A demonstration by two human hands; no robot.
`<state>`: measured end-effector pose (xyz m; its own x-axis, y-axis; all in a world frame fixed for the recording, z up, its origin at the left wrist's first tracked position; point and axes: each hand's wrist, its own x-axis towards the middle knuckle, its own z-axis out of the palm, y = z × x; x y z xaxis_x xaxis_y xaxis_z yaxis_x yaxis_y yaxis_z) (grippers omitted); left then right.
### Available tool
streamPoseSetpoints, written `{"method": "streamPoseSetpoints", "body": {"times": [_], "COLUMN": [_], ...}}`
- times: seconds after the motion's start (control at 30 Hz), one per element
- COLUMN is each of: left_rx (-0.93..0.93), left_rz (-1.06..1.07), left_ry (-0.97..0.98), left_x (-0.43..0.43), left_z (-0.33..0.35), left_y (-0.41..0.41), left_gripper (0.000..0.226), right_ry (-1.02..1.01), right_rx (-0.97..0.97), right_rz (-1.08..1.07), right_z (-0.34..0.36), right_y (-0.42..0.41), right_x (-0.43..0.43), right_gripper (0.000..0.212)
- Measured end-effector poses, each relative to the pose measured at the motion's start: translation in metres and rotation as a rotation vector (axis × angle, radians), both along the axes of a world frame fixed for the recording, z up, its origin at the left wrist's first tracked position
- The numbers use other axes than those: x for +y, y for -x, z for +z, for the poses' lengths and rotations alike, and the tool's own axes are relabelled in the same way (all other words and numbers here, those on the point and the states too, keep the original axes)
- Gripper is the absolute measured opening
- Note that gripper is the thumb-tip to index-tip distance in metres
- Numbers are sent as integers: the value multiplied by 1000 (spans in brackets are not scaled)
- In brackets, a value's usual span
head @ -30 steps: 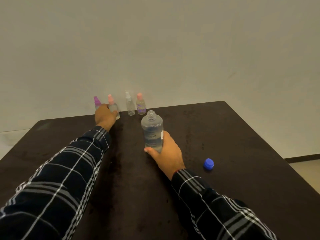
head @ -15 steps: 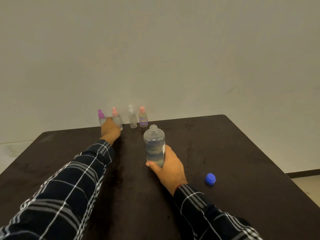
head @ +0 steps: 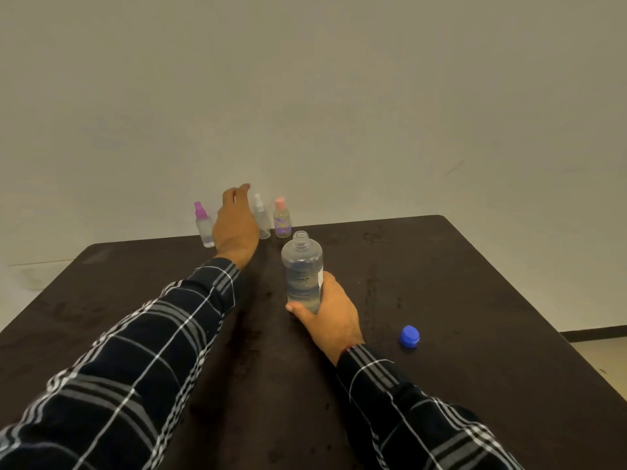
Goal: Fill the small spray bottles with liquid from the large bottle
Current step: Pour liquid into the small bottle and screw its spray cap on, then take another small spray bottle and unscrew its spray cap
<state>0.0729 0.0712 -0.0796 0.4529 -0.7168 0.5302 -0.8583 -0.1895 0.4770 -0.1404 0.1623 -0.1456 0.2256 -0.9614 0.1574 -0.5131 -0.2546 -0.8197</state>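
Since a moment ago my left hand [head: 235, 225] has risen off the surface [head: 475, 283] beyond the large bottle [head: 303, 273], with its back towards me. It hides its own fingers and whatever is behind it, so I cannot tell whether it holds anything. My right hand [head: 330, 317] grips the large bottle low down; it stands upright and uncapped on the surface. Beyond the bottle stand the white-capped spray bottle [head: 261, 218] and the pink-capped spray bottle [head: 282, 220]. The purple-capped spray bottle [head: 203, 225] is farther left. To the bottle's right lies the blue cap [head: 410, 337].
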Motion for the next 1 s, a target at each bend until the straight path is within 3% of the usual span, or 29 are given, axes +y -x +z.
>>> {"method": "streamPoseSetpoints", "body": {"times": [0.13, 0.27, 0.33, 0.47, 0.67, 1.0], "left_rx": [-34, -69, -44, 58, 172, 122], "left_rz": [-5, -41, -45, -20, -66, -218], "left_ry": [-38, -240, -260, -119, -54, -116], "left_x": [-12, -20, -21, -19, -17, 67], "left_z": [4, 1, 0, 5, 10, 33], "left_y": [4, 1, 0, 5, -1, 10], "left_gripper": [65, 78, 68, 39, 15, 26], "right_ry": [-5, 1, 1, -2, -7, -33], "right_rx": [-4, -13, -9, -3, -2, 7], "right_rz": [11, 13, 12, 8, 10, 35], "right_z": [0, -2, -3, -4, -2, 8], "right_y": [1, 1, 1, 1, 1, 3], "right_x": [0, 0, -1, -1, -2, 8], "right_gripper": [66, 64, 65, 66, 66, 63]}}
